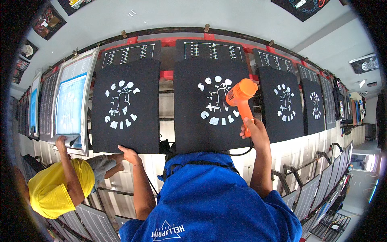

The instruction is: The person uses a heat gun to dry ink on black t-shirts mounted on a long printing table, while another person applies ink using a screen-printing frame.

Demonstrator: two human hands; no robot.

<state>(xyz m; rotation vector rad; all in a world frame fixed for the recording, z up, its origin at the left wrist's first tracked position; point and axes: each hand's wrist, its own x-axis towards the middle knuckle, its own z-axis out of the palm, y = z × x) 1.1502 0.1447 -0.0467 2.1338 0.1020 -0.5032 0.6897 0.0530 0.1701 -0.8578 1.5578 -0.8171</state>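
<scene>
My right hand (254, 131) is wrapped round the handle of an orange heat gun (242, 93). Its nozzle points left over the white print on a black shirt (187, 101) stretched on a flat board in front of me. A dark cord trails down from the grip. To the left, a second black shirt (141, 137) with the same white lettering and scooter drawing covers another board. At that board's near edge rests my left hand (130, 155), one digit stretched out along the edge and its other fingers partly hidden.
Two more printed black shirts (278, 131) (313, 125) continue the row on the right. At left, a person in a yellow shirt (60, 187) holds the lower end of a framed printing screen (72, 103). Red and black rails (209, 37) run behind the boards. Another rack of boards (308, 197) stands behind me.
</scene>
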